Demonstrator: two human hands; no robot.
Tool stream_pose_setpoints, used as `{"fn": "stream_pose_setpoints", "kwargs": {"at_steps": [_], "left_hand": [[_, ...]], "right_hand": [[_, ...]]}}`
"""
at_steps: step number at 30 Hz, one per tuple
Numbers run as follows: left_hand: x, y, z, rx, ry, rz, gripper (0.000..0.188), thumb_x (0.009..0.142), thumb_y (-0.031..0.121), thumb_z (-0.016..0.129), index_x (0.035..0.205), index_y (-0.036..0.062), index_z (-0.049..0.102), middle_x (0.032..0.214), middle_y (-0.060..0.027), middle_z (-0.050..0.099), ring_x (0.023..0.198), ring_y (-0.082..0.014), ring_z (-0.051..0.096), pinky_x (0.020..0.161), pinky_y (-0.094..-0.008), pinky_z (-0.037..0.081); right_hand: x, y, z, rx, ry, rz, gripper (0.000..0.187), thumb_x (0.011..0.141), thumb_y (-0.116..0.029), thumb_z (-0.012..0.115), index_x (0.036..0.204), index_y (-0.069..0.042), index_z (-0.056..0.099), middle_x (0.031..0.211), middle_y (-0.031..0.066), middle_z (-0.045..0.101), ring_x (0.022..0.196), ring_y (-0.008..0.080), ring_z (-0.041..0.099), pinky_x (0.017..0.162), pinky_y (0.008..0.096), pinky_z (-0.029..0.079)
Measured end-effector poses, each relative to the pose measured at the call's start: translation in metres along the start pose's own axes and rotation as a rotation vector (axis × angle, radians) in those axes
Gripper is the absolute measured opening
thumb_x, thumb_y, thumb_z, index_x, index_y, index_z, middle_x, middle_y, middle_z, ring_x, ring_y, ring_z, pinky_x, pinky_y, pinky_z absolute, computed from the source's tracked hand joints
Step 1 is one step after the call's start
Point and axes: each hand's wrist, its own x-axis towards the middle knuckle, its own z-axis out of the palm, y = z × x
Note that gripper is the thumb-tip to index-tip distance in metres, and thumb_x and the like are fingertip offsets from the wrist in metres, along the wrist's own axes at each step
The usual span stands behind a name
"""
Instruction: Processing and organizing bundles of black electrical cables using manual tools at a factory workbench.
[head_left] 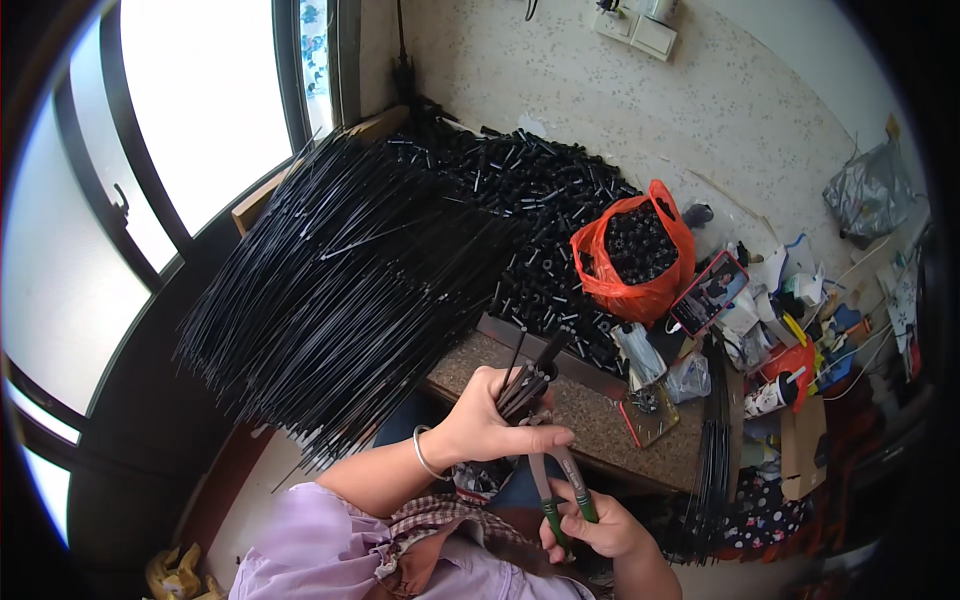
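Observation:
My left hand [482,424], with a bangle at its wrist, is closed around a bundle of thin black rods [533,383] whose ends stick up. My right hand [608,526] grips a pair of green-handled pliers [566,470]. The tool's grey metal part reaches up toward the underside of my left hand; its jaws are hidden there, so I cannot tell whether they touch the rods. Left of my hands lies a large heap of long black rods [340,260]. Behind it, small black tubular pieces [530,185] are piled against the wall.
An orange plastic bag [640,291] full of black parts stands on the speckled tabletop [590,408]. Beside it a phone [710,292] leans among clutter. Near the table edge is a small tray [655,424] with metal bits. More black rods [712,465] hang at the right. Windows [205,80] are at the left.

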Motion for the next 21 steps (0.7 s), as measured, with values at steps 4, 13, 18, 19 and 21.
{"fn": "stream_pose_setpoints", "kwargs": {"at_steps": [4,13,18,19,21], "left_hand": [[0.000,-0.008,-0.001,0.109,0.004,0.038,0.029,0.065,0.019,0.078,0.079,0.0023,0.059,0.057,0.0045,0.049,0.053,-0.0011,0.041,0.048,-0.0191,0.035],[0.005,0.001,0.006,-0.061,0.006,-0.024,0.032,0.059,0.014,0.081,0.077,0.0041,0.056,0.071,0.0028,0.053,0.063,-0.0031,0.045,0.055,-0.0185,0.036],[0.003,0.010,0.006,-0.124,0.069,0.015,0.040,0.057,0.017,0.083,0.080,0.0059,0.052,0.065,0.0057,0.047,0.059,-0.0021,0.042,0.049,-0.0171,0.031],[0.002,0.008,0.006,-0.132,0.090,0.036,0.040,0.056,0.016,0.082,0.080,0.0057,0.052,0.065,0.0054,0.047,0.060,-0.0021,0.042,0.050,-0.0173,0.032],[0.001,0.007,0.012,-0.136,0.192,0.047,0.031,0.057,0.019,0.076,0.072,0.0049,0.052,0.065,0.0031,0.050,0.058,-0.0042,0.042,0.051,-0.0194,0.032]], "right_hand": [[-0.009,-0.007,0.006,-0.282,0.238,0.156,0.046,0.090,-0.011,0.050,0.132,-0.001,0.034,0.082,0.0136,0.058,0.066,0.0159,0.057,0.065,0.0290,0.048],[0.003,0.006,0.017,-0.914,0.525,-0.196,0.046,0.085,-0.007,0.056,0.127,-0.001,0.041,0.094,0.0190,0.061,0.074,0.0235,0.063,0.068,0.0295,0.050],[0.019,0.017,0.018,-1.127,0.626,-0.520,0.032,0.087,-0.007,0.049,0.117,0.006,0.046,0.070,0.0041,0.058,0.055,0.0092,0.054,0.057,0.0239,0.047],[0.021,0.018,0.020,-1.126,0.621,-0.522,0.032,0.087,-0.007,0.049,0.117,0.006,0.046,0.070,0.0041,0.058,0.055,0.0092,0.054,0.057,0.0239,0.047],[0.024,0.018,0.024,-1.117,0.612,-0.473,0.027,0.088,-0.008,0.049,0.112,0.005,0.048,0.069,0.0038,0.057,0.054,0.0094,0.054,0.054,0.0235,0.046]]}}
